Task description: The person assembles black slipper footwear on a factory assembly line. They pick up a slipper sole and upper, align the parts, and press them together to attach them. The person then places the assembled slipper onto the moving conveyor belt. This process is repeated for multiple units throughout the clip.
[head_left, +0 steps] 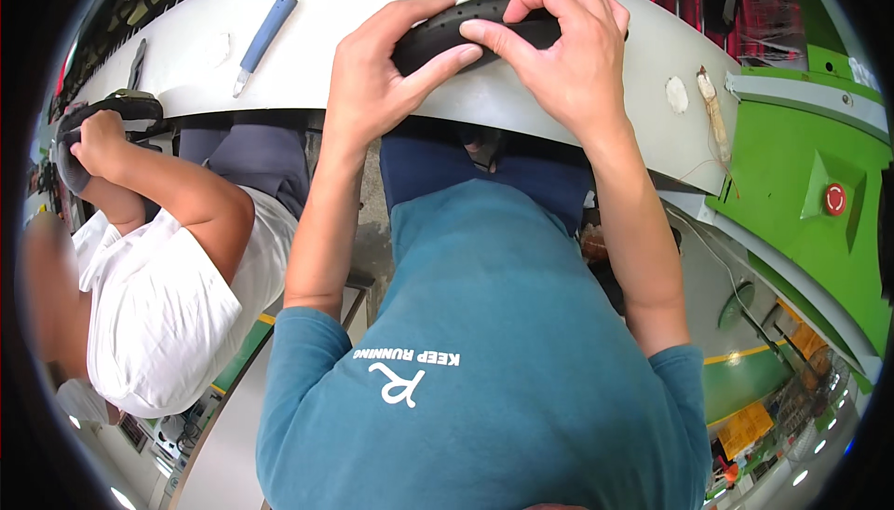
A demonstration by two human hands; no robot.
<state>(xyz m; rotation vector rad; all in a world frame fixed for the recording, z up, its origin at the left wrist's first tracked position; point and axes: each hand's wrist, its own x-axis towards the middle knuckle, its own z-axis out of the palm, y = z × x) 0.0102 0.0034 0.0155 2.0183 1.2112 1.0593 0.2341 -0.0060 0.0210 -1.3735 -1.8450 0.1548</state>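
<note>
Both my hands are closed around a black shoe (pixel 445 37) over the far edge of the white tabletop. Its near surface is dotted with small holes, and a bit of olive green shows behind it. My left hand (pixel 380 68) grips the left end, thumb on the near side and fingers over the top. My right hand (pixel 579 55) holds the right end, its thumb pressing the near face and its fingers curled over the upper edge. The shoe's far side is hidden. Left of my hands lies a blue-handled tool (pixel 267 37) with a short metal tip.
A co-worker (pixel 177 296) sits at my left, holding a similar dark shoe (pixel 70 151). A worn pale stick (pixel 713 114) and a white patch (pixel 677 95) are on the table's right. Beyond stands a green machine (pixel 792 165) with a red button (pixel 835 199).
</note>
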